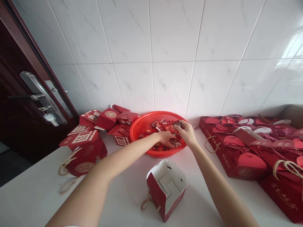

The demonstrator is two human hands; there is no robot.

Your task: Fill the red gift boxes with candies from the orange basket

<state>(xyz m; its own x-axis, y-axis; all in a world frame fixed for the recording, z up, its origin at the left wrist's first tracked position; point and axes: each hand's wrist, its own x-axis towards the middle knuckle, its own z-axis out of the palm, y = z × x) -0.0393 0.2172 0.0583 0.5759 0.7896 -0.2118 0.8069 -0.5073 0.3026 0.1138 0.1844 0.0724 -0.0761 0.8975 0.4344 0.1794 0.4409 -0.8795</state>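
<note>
A red plastic basket [139, 123] holds many small wrapped candies [163, 126], mostly in red and dark wrappers. My left hand [167, 139] is down in the basket with its fingers curled among the candies; what they grip is hidden. At the basket's right side, my right hand [187, 133] pinches a dark-wrapped candy between thumb and fingers. Between my forearms stands an open red gift box [157, 195] with a white inside and a twisted rope handle [147, 201] hanging at its left. I see only white cardboard inside it.
Several red boxes [82, 138] are piled on the left of the white table [123, 201]. Rows of closed red boxes [243, 164] with rope handles fill the right side. A tiled wall [175, 82] rises behind, and a dark door [21, 126] with a metal handle is at left.
</note>
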